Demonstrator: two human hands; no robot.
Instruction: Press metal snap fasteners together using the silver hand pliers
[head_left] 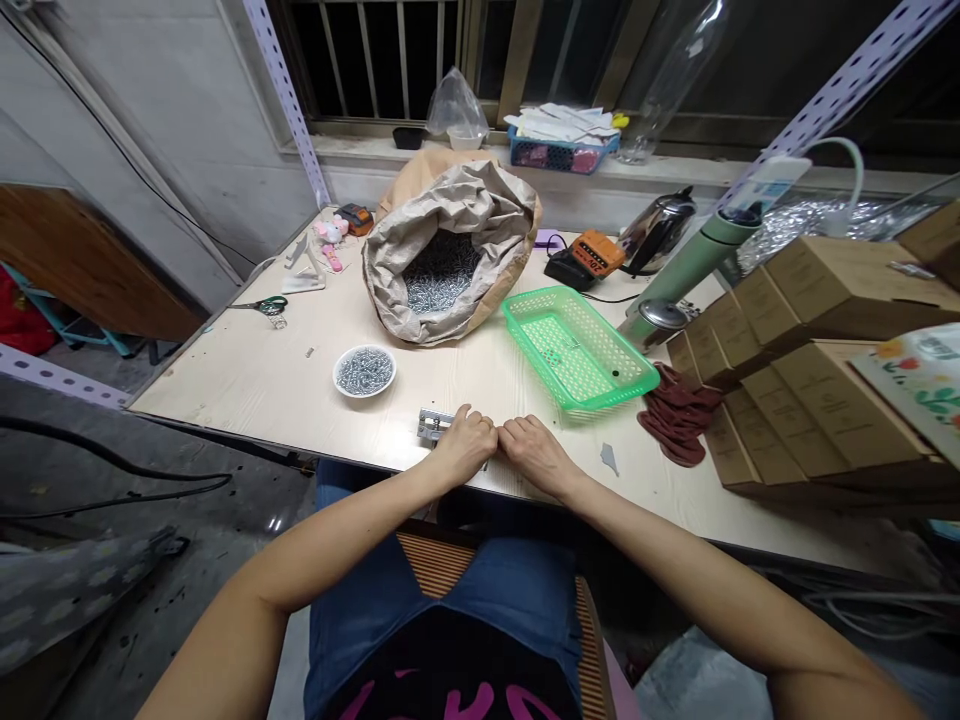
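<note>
Near the table's front edge my left hand [471, 446] is closed, its fingers curled over a silver metal fitting [433, 425] whose left end sticks out past the knuckles. The rest of that fitting is hidden under the hand. My right hand [531, 452] is closed too and meets the left one, knuckles touching or nearly so. What its fingers hold, if anything, is hidden. To the left stands a white bowl [364, 394] filled with small silver metal pieces. Behind it, an open paper sack [480, 200] holds many more of them. A green plastic basket [637, 385] lies right of the sack, with a few tiny bits inside.
Cardboard boxes [832, 290] are stacked at the right, beside dark red cloth gloves or rags [679, 415]. Behind the basket stand an orange-black battery pack [592, 258], a metal kettle [660, 228] and a green bottle [697, 262]. Scissors [270, 304] lie at the left.
</note>
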